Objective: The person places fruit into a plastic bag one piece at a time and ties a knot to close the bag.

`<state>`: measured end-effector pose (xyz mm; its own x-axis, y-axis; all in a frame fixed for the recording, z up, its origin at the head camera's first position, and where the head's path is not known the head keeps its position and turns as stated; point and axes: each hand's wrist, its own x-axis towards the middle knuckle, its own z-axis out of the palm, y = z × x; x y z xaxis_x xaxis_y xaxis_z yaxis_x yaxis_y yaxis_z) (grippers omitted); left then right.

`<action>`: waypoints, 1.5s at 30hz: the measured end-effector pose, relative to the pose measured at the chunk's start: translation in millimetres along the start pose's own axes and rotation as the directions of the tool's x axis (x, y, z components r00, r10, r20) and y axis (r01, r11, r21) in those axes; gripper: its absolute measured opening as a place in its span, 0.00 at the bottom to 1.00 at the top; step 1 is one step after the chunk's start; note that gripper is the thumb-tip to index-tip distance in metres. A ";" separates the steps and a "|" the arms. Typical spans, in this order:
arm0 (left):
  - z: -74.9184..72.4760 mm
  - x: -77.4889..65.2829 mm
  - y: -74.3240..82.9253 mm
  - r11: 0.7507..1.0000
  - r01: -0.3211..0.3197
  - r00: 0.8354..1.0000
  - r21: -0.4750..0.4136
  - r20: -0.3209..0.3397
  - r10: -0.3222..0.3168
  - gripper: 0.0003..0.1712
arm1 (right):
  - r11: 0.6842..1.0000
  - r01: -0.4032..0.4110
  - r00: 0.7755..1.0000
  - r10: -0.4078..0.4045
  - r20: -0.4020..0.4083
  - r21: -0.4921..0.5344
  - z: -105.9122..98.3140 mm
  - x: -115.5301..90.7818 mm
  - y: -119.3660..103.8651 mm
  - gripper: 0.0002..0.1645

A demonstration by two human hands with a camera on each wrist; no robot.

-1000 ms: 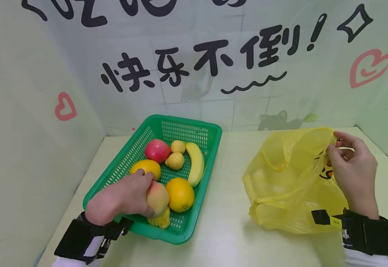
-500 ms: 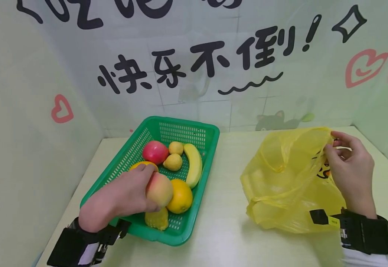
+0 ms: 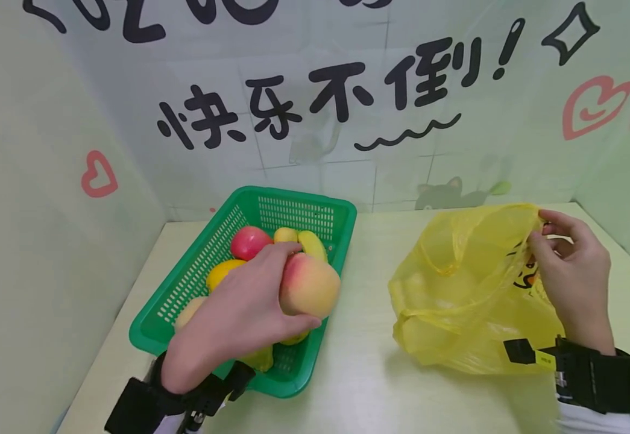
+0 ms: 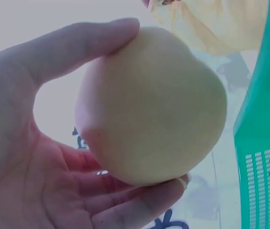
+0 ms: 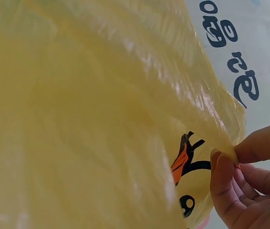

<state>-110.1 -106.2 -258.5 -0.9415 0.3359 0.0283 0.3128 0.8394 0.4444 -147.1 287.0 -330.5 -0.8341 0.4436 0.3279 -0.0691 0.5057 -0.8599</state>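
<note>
A pale peach (image 3: 310,286) with a pink blush is held above the right side of the green basket (image 3: 342,241). My left hand (image 3: 244,301) grips it, thumb on one side and fingers on the other, as the left wrist view shows close up. At the right, my right hand (image 3: 577,265) pinches the rim of a yellow plastic bag (image 3: 456,301) between thumb and forefinger. The bag's mouth gapes toward the left, and a printed cartoon face shows near the pinched edge. In the right wrist view the bag film (image 5: 101,119) fills most of the frame.
Inside the basket lie a red fruit (image 3: 251,242), a yellow-orange fruit (image 3: 221,272), a banana (image 3: 312,245) and several other fruits, partly hidden by my left hand. Pale table surface (image 3: 360,337) lies between basket and bag. A printed wall sheet (image 3: 315,163) stands behind.
My left hand has lifted the peach from among the fruit and carried it up and to the right. The right hand keeps its pinch on the bag, nearly still.
</note>
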 end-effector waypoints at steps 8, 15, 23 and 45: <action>9.4 32.9 16.5 0.997 -0.077 0.997 -0.018 -0.016 0.077 0.46 | 1.000 -0.006 1.000 0.006 0.013 -0.002 1.0 -0.4 -1.2 0.25; 27.6 61.1 35.9 0.989 -0.113 0.985 -0.093 0.118 0.124 0.43 | 1.000 -0.002 1.000 0.002 0.025 0.012 1.5 -1.4 -2.0 0.24; 49.2 82.1 54.5 0.988 -0.147 0.968 -0.042 0.201 0.153 0.42 | 1.000 -0.005 1.000 0.005 0.020 0.006 1.4 -1.0 -3.8 0.25; 70.1 118.9 64.6 0.978 -0.183 0.923 -0.102 0.325 0.206 0.31 | 0.997 0.001 1.000 -0.001 -0.002 0.075 1.6 -3.4 -8.2 0.22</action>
<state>-193.0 17.9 -289.2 -0.7636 0.6220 -0.1731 0.4650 0.7158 0.5210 -144.5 280.1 -325.2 -0.8328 0.4449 0.3293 -0.1108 0.4490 -0.8867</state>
